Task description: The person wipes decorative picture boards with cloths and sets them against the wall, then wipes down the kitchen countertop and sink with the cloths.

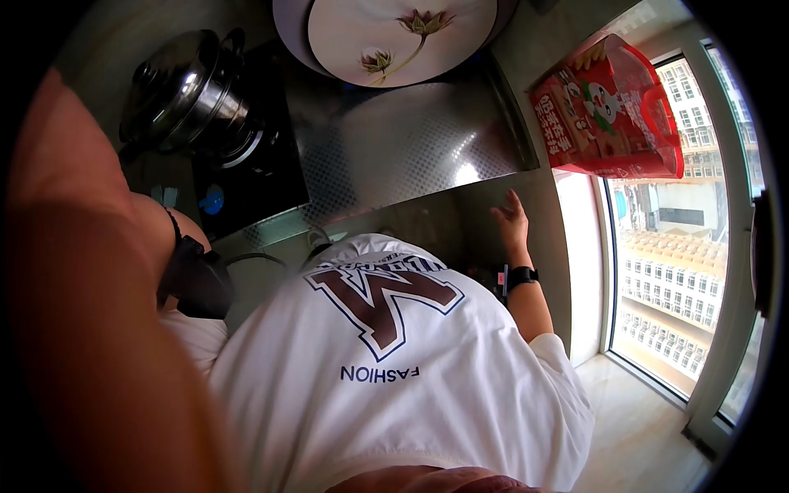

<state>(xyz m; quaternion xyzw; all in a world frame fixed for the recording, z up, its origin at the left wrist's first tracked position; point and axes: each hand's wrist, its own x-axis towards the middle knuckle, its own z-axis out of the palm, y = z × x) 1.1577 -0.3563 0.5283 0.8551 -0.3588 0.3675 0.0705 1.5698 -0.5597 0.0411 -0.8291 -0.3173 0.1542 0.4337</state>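
The right arm (531,315) extends forward, the right hand (514,225) unclenched with its digits parted; the left arm (99,271) is sharply bent, its forearm looming blurred and close

Over on my left there's the shiny steel pot (179,97), lid on, sitting on the black stove (275,185), with a blue patch (212,200) showing near the stove's front corner. Straight ahead, a round, pale flower-printed piece (394,41) covers the far part of the patterned metal desk (386,144). And on my right, a bright red bag (608,115) with cartoon print, right beside the tall window (664,209)! Beyond the glass, buildings (670,283) in strong daylight; below, pale floor (633,419).
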